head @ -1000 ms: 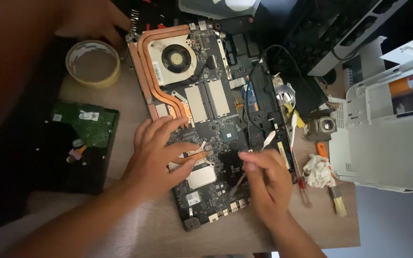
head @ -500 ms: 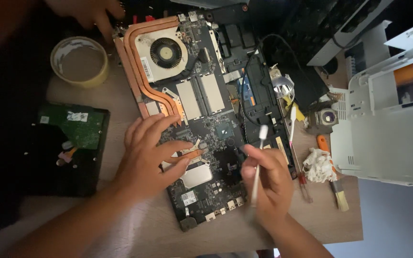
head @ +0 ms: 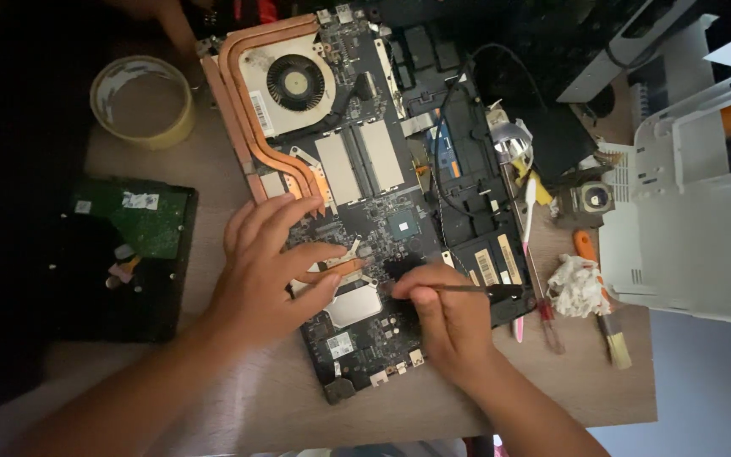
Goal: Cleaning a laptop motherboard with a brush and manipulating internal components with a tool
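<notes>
Head view, wooden table (head: 239,415), left hand (head: 268,271) flat on motherboard (head: 357,211), right hand (head: 446,313) pinching slim tool (head: 467,289)

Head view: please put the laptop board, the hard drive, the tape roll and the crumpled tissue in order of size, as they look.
1. laptop board, clearly largest.
2. hard drive, partly in shadow.
3. tape roll.
4. crumpled tissue, smallest.
</notes>
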